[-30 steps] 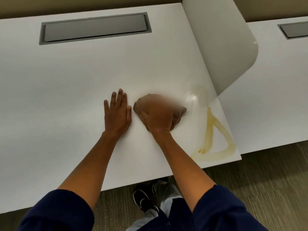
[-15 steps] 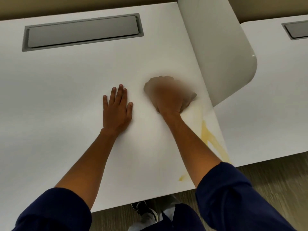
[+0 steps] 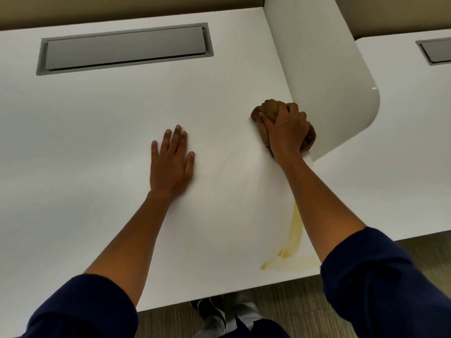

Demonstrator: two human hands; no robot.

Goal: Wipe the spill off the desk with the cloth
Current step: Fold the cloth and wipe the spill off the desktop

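My right hand point(image 3: 286, 129) grips a bunched brown cloth point(image 3: 266, 111) and presses it on the white desk point(image 3: 97, 147), right against the foot of the white divider panel point(image 3: 324, 76). A yellow spill point(image 3: 292, 235) streaks the desk near its front right corner, partly hidden under my right forearm. My left hand point(image 3: 172, 164) lies flat on the desk with fingers straight, well left of the cloth and holding nothing.
A grey cable hatch point(image 3: 124, 48) is set into the desk at the back. A second white desk point(image 3: 402, 167) with its own hatch point(image 3: 436, 51) lies right of the divider. The desk's front edge runs close to my body, with wood-look floor point(image 3: 292, 313) and my shoes below.
My right hand has carried the cloth away from me and to the right, up to the divider. The upper part of the yellow spill is gone. My left hand stayed flat in place.
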